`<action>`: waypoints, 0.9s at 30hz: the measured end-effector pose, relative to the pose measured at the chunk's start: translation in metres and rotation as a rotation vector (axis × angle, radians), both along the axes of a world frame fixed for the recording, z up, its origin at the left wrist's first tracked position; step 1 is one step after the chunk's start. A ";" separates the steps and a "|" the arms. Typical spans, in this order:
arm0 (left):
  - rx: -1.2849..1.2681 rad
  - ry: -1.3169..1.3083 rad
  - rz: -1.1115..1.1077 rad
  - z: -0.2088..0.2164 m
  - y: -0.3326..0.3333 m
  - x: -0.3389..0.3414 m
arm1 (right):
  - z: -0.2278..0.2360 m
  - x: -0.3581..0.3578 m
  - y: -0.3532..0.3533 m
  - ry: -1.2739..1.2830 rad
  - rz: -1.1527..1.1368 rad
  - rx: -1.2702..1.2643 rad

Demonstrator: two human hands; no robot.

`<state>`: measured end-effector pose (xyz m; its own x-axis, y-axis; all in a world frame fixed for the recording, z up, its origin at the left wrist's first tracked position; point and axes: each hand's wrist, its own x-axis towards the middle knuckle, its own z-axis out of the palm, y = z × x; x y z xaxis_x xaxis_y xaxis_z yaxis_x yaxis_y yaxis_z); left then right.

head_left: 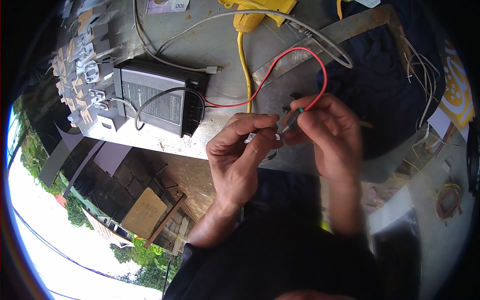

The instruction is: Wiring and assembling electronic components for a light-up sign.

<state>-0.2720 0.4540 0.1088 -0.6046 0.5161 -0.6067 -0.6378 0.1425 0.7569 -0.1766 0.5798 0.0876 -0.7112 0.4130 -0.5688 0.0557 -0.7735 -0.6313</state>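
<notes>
My right hand (334, 135) pinches a small dark clip-like piece (292, 120) with a green edge, at the end of a red wire (326, 75). Close against it, my left hand (239, 152) has its thumb and fingertips pressed together on a small pale, shiny piece (256, 136) whose kind I cannot make out. The fingers hide most of both pieces, and their tips nearly meet. From the right hand the red wire loops back to a black power supply box (152, 95) with a printed label, lying left of my hands. A black wire (167, 90) curls over that box.
Across the metal table (200, 45) run a grey cable (214, 69) with a USB-type plug and a yellow cable (242, 60) from a yellow device (250, 20). Small metal parts (82, 75) crowd the left edge. Dark cloth (370, 80) and a rusty metal bar (330, 40) lie right.
</notes>
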 end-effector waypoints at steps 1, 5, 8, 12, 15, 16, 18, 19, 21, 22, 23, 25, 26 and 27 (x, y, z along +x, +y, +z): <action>-0.001 0.000 0.000 0.000 0.000 0.000 | -0.001 0.000 -0.001 0.000 0.000 -0.001; 0.055 -0.079 0.065 0.003 0.002 0.002 | 0.003 -0.004 -0.002 -0.001 -0.034 -0.083; 0.026 -0.085 0.068 -0.001 0.001 0.005 | 0.001 -0.003 -0.002 0.001 -0.049 -0.111; -0.038 -0.006 -0.042 -0.001 -0.002 0.002 | 0.002 -0.005 -0.001 -0.013 -0.048 -0.109; -0.045 0.020 -0.047 -0.001 -0.001 0.003 | 0.000 -0.003 -0.001 -0.025 -0.038 -0.102; -0.045 0.020 -0.046 0.000 0.000 0.003 | 0.000 -0.004 -0.001 -0.024 -0.037 -0.102; -0.006 -0.009 0.025 0.000 0.003 0.004 | 0.001 -0.005 -0.002 -0.039 -0.042 -0.090; -0.006 -0.009 0.026 0.000 0.002 0.004 | 0.000 -0.005 -0.002 -0.039 -0.041 -0.090; -0.032 -0.024 0.030 -0.001 0.001 0.005 | 0.000 -0.006 -0.002 -0.032 -0.050 -0.082; -0.031 -0.025 0.030 -0.002 0.000 0.005 | 0.000 -0.006 -0.002 -0.033 -0.050 -0.081; -0.031 -0.024 0.030 -0.002 0.000 0.006 | 0.001 -0.006 -0.001 -0.040 -0.047 -0.083; -0.032 -0.023 0.031 -0.002 0.001 0.007 | 0.001 -0.006 -0.002 -0.046 -0.043 -0.088; -0.046 -0.015 0.049 -0.001 0.001 0.008 | 0.001 -0.007 -0.002 -0.053 -0.042 -0.086; -0.058 -0.009 0.066 -0.001 0.002 0.008 | 0.001 -0.007 -0.002 -0.061 -0.042 -0.084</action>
<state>-0.2639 0.4560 0.1076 -0.6306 0.4393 -0.6398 -0.6537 0.1438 0.7430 -0.1836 0.5776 0.0885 -0.6574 0.3909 -0.6442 0.0581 -0.8261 -0.5605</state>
